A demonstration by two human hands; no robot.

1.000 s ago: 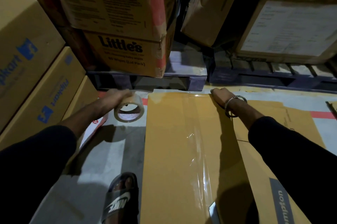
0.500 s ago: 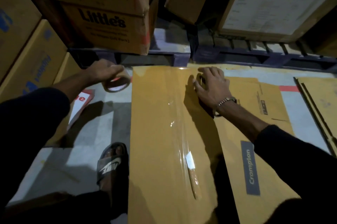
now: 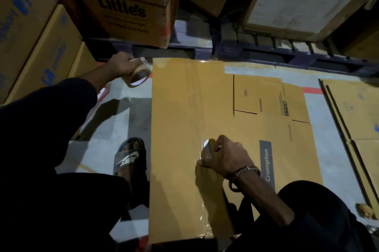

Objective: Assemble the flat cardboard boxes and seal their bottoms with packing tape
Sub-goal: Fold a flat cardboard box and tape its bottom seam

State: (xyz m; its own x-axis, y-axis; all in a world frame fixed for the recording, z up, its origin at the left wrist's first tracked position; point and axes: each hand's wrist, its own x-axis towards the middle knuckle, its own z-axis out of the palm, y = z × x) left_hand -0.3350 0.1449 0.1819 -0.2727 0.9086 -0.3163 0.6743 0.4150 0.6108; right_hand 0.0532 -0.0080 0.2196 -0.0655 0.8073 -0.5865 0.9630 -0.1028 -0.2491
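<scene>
A flat brown cardboard box printed "Crompton" lies on the floor, with a strip of clear packing tape running down its length. My right hand presses on the tape near the middle of the box, fingers curled over a shiny raised bit of tape. My left hand holds a roll of packing tape just off the box's far left corner, above the floor.
Stacked cartons line the left side. A "Little's" carton and others sit on dark pallets ahead. More flat cardboard lies at the right. My sandalled foot rests beside the box's left edge.
My right hand slid from the far end of the box down along the tape toward me. My left hand kept the tape roll near the far left corner.
</scene>
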